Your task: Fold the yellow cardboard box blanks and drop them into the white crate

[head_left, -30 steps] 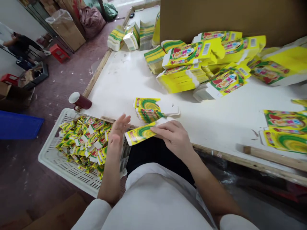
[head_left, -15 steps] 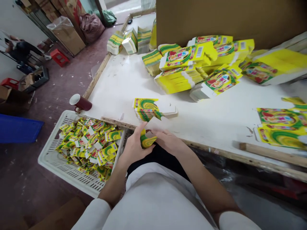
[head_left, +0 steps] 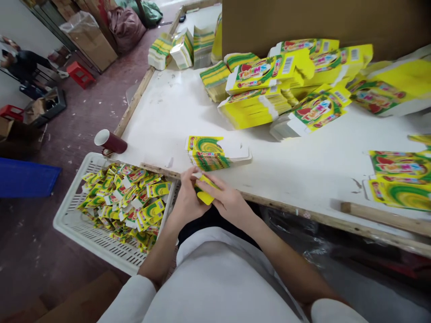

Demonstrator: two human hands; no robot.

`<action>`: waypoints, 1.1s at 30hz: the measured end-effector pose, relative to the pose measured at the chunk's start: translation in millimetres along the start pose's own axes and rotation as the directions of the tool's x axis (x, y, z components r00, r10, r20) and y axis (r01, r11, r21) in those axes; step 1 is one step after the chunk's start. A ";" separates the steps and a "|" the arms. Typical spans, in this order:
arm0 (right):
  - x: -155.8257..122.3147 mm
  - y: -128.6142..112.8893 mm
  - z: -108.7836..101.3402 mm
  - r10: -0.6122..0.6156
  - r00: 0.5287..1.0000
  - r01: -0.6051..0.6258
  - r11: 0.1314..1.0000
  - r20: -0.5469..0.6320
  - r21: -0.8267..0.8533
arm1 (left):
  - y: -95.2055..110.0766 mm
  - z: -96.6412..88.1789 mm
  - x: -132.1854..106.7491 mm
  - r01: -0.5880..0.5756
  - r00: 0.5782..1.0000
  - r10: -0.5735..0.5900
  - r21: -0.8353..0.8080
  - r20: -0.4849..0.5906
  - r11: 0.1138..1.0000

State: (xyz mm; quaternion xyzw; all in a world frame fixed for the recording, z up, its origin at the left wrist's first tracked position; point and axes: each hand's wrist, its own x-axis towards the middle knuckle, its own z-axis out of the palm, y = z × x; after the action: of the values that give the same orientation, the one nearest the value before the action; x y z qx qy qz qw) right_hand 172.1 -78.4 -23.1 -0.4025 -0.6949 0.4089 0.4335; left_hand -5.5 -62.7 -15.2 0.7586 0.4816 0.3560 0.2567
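Just off the front edge of the white table, my left hand [head_left: 189, 202] is closed round the left side of a small yellow and green carton [head_left: 204, 193]. My right hand [head_left: 229, 201] lies over the carton's right side, its fingers pressed on the top face. Fingers cover much of the carton. Behind my hands, a stack of flat unfolded cartons [head_left: 209, 152] lies on the table, white flaps pointing right. To the left of my left hand, a white plastic basket [head_left: 76, 224] holds many small cartons in a loose heap.
Bundles of flat cartons [head_left: 259, 110] are piled against a large cardboard box [head_left: 323, 22]. More flat cartons [head_left: 400, 179] lie at the right, near a wooden strip [head_left: 380, 215]. A maroon mug [head_left: 114, 142] sits at the table's left corner. A person [head_left: 28, 63] sits at the far left.
The white inner flap that stood up from the carton has gone down. My right hand has moved left onto the carton, and its fingers now lie across it.
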 end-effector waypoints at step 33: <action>1.8 5.6 -28.0 -0.186 0.971 0.144 0.955 -0.147 -0.259 | 17.2 -5.6 7.4 0.316 0.837 -0.521 -0.630 -0.166 0.709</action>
State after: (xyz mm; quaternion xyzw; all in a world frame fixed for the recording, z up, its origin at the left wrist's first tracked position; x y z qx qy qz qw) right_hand 198.8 -68.7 -19.6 -0.4269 -0.7321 0.2458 0.4705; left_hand 1.6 -62.6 3.0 0.4405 0.5474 0.5386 0.4650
